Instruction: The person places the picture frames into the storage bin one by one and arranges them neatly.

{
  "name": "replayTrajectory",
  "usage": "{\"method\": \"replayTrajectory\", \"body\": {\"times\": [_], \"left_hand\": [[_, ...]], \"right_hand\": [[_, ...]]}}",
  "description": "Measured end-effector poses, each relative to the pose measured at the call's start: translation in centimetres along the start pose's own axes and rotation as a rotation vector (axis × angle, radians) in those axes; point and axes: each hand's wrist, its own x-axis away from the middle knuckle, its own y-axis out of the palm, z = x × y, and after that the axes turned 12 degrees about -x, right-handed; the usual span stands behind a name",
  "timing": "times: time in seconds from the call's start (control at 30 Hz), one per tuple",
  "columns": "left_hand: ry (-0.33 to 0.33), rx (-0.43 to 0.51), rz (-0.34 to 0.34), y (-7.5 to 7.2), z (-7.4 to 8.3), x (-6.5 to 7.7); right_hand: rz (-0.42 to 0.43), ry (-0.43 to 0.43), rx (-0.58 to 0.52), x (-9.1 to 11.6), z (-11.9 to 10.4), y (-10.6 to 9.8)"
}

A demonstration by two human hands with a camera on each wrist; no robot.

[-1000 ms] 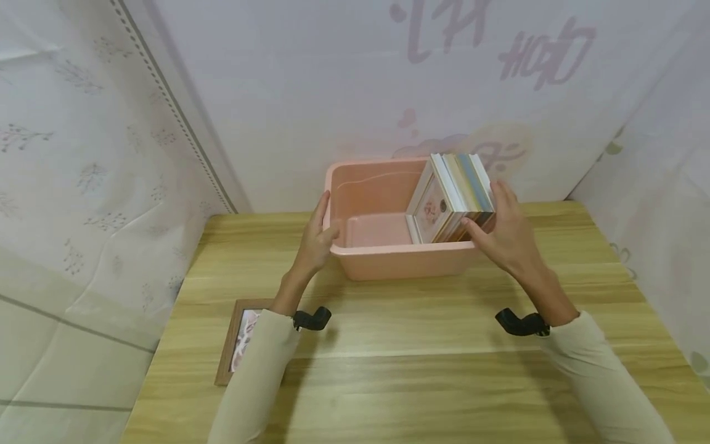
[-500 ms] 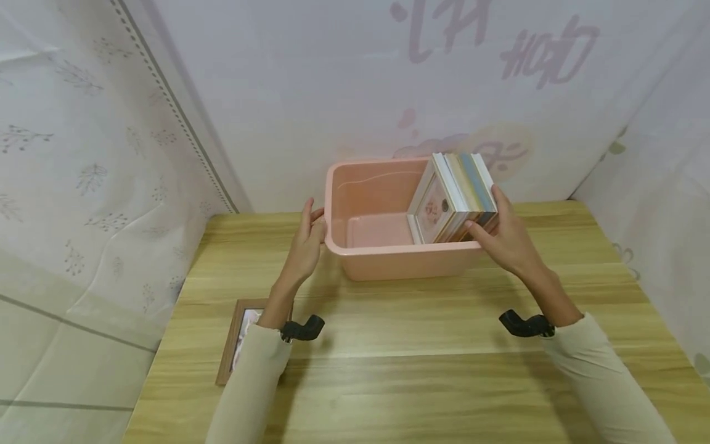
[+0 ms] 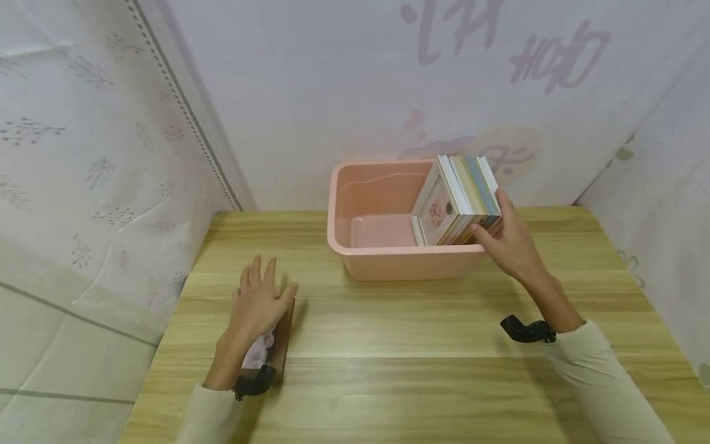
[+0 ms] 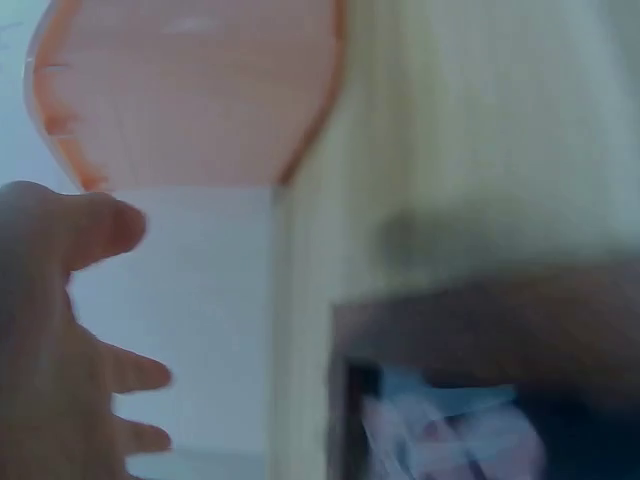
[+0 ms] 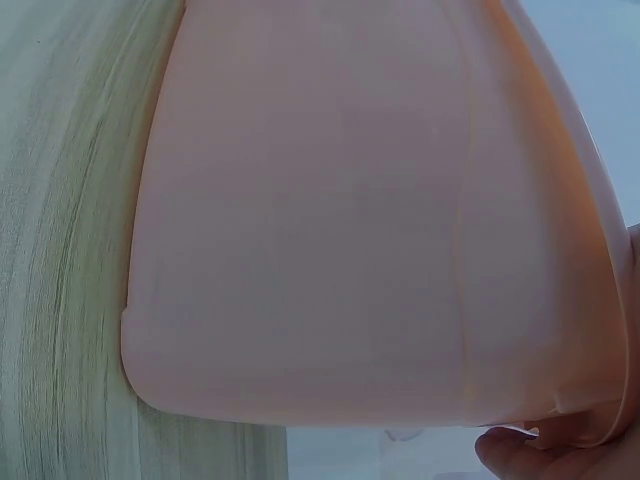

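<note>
A pink plastic basin [image 3: 405,265] stands on the wooden table at the back. Inside its right end, a row of picture frames [image 3: 466,191] leans upright, edges in white, cream and blue. My right hand [image 3: 513,243] grips the basin's right end, thumb by the frames' lower corner; its fingertips curl below the rim in the right wrist view. My left hand [image 3: 257,305] hovers with spread fingers over a brown picture frame [image 3: 284,336] lying on the table at left, hiding part of it. The left wrist view shows that frame's dark corner [image 4: 400,320] and floral picture.
The wooden table [image 3: 388,382] meets a pale printed cloth wall [image 3: 277,111] right behind the basin. More cloth hangs on the left [image 3: 111,203] and right [image 3: 654,185]. A black wrist mount [image 3: 527,330] sits on each wrist.
My left hand has let go of the basin's left rim and moved down and left, over the brown picture frame. My right hand stays at the basin's right end.
</note>
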Motion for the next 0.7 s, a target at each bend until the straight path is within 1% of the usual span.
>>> {"method": "replayTrajectory", "body": {"times": [0.1, 0.2, 0.3, 0.37, 0.43, 0.5, 0.57, 0.7], "left_hand": [[-0.049, -0.077, -0.054, 0.3, -1.1, 1.4], [-0.095, -0.12, -0.122, 0.8, -2.0, 2.5], [-0.121, -0.168, -0.203, 1.5, -2.6, 3.3], [-0.129, -0.203, -0.239, 1.9, -2.7, 3.6], [-0.128, -0.22, -0.242, 2.1, -2.6, 3.8], [-0.123, -0.211, -0.227, 2.2, -2.3, 3.7], [-0.115, -0.194, -0.219, 2.3, -1.9, 3.4], [-0.114, -0.185, -0.232, 2.5, -1.5, 2.8]], "right_hand": [[-0.001, 0.003, -0.008, 0.0, 0.0, 0.1], [-0.003, 0.006, -0.009, 0.0, 0.1, 0.1], [-0.002, -0.005, -0.015, 0.1, 0.2, 0.2], [-0.001, -0.011, -0.016, 0.0, 0.2, 0.2], [0.001, -0.015, -0.014, 0.1, 0.2, 0.2], [0.005, -0.017, -0.006, 0.0, 0.2, 0.2], [0.01, -0.018, 0.001, 0.0, 0.2, 0.2], [0.017, -0.024, 0.005, -0.1, 0.3, 0.2]]}}
